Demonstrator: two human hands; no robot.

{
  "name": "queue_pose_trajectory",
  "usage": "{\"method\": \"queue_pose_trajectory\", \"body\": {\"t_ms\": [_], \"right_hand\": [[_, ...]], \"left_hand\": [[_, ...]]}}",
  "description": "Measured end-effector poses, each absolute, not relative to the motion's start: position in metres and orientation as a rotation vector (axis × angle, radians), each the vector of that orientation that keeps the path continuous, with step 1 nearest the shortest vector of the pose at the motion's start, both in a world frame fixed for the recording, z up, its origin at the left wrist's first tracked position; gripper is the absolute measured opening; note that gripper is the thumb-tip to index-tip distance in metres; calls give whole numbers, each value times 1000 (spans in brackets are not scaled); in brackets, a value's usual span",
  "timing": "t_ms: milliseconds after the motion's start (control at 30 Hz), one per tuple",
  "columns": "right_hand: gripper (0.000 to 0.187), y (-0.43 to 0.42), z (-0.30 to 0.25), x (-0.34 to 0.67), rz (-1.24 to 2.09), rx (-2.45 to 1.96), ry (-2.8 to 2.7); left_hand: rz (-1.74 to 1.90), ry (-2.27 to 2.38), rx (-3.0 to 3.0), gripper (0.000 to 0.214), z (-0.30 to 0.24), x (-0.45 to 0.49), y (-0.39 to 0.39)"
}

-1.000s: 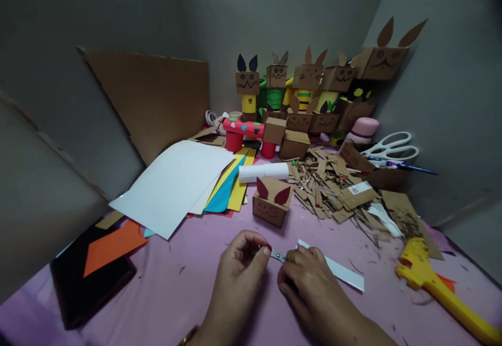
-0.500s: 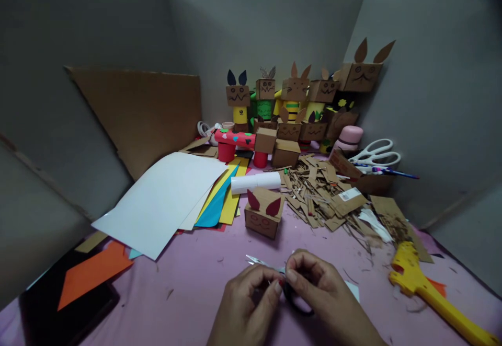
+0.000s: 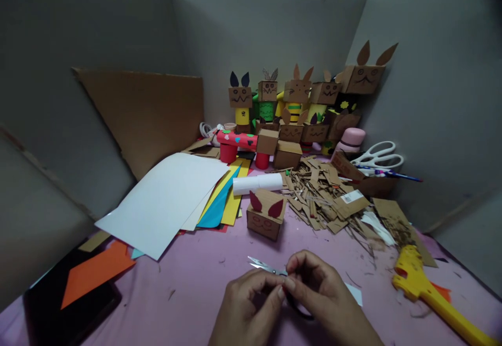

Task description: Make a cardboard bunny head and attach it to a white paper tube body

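My left hand (image 3: 251,304) and my right hand (image 3: 319,288) meet at the fingertips, low in the middle of the view. Both are closed in a pinch around something tiny; a hint of red shows there, but its kind is hidden. Under and just behind the fingers are black-handled scissors (image 3: 262,265), blades pointing left and slightly apart, partly covered by my hands. Beyond them stands a small cardboard box head (image 3: 264,225) with two dark red paper ears and a drawn face. A white paper scrap (image 3: 354,292) lies beside my right hand.
White sheets (image 3: 168,194) and coloured paper lie left, near an orange sheet (image 3: 94,275). A white paper roll (image 3: 258,183) and cardboard scraps (image 3: 317,189) are behind. A yellow glue gun (image 3: 425,288) lies right. Several cardboard animals (image 3: 297,91) stand at the back.
My fingertips have drawn closer together, and the right thumb now touches the left fingers. The view has shifted slightly; the scissors and box head stay put.
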State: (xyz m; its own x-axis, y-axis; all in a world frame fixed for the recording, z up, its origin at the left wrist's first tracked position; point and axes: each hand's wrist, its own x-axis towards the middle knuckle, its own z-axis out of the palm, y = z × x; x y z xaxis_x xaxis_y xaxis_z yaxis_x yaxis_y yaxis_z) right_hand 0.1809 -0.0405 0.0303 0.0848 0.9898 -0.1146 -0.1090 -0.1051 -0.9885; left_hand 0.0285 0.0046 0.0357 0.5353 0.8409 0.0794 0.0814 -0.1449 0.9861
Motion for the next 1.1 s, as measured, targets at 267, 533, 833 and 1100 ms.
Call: {"method": "queue_pose_trajectory", "body": {"t_ms": [267,533,833,1100], "right_hand": [[37,-39,32,176,1302,-1167,-852],[36,-39,32,180,1411,-1114,-858],[36,-39,28,183,1439,-1093,-894],[11,-42,40,205,664,-1770,-1833]], "left_hand": [[781,803,1523,20,30,30,7],[736,800,1484,21,40,28,5],[751,819,1425,20,44,29,5],[829,878,1334,21,36,25,8]]}}
